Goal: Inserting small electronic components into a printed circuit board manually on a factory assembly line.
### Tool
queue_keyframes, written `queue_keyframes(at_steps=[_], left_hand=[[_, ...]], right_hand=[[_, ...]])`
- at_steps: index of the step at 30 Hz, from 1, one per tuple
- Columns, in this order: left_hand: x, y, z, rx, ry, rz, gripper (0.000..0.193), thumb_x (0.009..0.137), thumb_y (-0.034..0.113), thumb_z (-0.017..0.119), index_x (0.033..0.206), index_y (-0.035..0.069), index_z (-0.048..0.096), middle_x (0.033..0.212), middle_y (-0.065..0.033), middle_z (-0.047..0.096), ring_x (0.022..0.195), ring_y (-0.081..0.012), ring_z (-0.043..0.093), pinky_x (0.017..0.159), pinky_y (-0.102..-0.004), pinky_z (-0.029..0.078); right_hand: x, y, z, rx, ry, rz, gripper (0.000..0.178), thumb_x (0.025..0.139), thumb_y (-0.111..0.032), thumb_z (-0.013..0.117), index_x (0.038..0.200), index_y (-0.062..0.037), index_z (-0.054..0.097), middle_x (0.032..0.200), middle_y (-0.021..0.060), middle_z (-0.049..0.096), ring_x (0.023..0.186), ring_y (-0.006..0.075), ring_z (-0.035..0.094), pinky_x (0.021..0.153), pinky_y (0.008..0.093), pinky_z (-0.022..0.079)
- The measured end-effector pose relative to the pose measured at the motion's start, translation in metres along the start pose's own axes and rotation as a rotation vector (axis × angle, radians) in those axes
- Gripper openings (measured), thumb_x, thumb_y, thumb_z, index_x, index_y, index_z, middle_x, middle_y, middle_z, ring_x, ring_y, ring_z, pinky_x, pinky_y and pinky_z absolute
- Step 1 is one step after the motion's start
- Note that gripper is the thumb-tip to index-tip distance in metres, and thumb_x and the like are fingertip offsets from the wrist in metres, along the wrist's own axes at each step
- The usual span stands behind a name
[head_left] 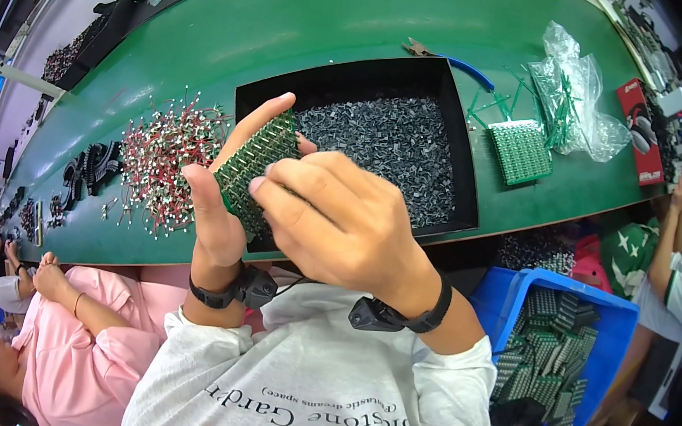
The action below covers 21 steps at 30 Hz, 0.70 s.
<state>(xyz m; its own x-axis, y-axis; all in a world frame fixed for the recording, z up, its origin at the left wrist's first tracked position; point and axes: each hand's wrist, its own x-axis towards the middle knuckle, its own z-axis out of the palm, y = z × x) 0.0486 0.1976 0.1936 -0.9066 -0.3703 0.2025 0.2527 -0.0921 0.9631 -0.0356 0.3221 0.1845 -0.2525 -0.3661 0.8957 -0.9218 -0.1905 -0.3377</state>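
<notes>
In my left hand (pixel 219 229) I hold a green circuit board panel (pixel 257 158) tilted up, its face covered with rows of small parts. The thumb is at its near edge and the fingers reach behind it. My right hand (pixel 349 218) is bent over the panel with fingertips pinched against its face. Whatever small piece may be between those fingertips is hidden. Below and beyond the hands lies a black tray (pixel 465 155) filled with many small dark grey pieces (pixel 390 139).
Left of the tray is a heap of red-and-white wired connectors (pixel 168 161). Blue-handled cutters (pixel 456 63), a stack of green panels (pixel 522 153), a plastic bag (pixel 573 96) and a red box (pixel 640 132) lie rightward. A blue bin (pixel 611 374) holds panels. A person in pink (pixel 87 336) sits left.
</notes>
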Motion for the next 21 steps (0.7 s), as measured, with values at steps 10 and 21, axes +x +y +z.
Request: queue_keyframes(at_steps=[10, 21], left_hand=[[0.001, 0.003, 0.004, 0.187, 0.094, 0.028, 0.119, 0.086, 0.092, 0.024, 0.146, -0.009, 0.044, 0.109, -0.0180, 0.066, 0.097, -0.0235, 0.064, 0.089, -0.0355, 0.051], [0.004, 0.003, -0.001, 0.172, 0.033, 0.019, 0.118, 0.084, 0.093, 0.026, 0.148, -0.003, 0.046, 0.112, -0.0123, 0.064, 0.104, -0.0193, 0.061, 0.093, -0.0329, 0.048]], right_hand=[[0.003, -0.004, 0.000, 0.048, -0.082, 0.066, 0.035, 0.062, 0.000, 0.075, 0.097, -0.0012, 0.071, 0.097, 0.0086, 0.067, 0.083, 0.0268, 0.068, 0.074, 0.0361, 0.061], [0.000, 0.006, -0.012, -0.025, -0.048, 0.067, 0.037, 0.062, 0.000, 0.075, 0.099, -0.0011, 0.072, 0.095, 0.0079, 0.068, 0.082, 0.0267, 0.067, 0.066, 0.0341, 0.058]])
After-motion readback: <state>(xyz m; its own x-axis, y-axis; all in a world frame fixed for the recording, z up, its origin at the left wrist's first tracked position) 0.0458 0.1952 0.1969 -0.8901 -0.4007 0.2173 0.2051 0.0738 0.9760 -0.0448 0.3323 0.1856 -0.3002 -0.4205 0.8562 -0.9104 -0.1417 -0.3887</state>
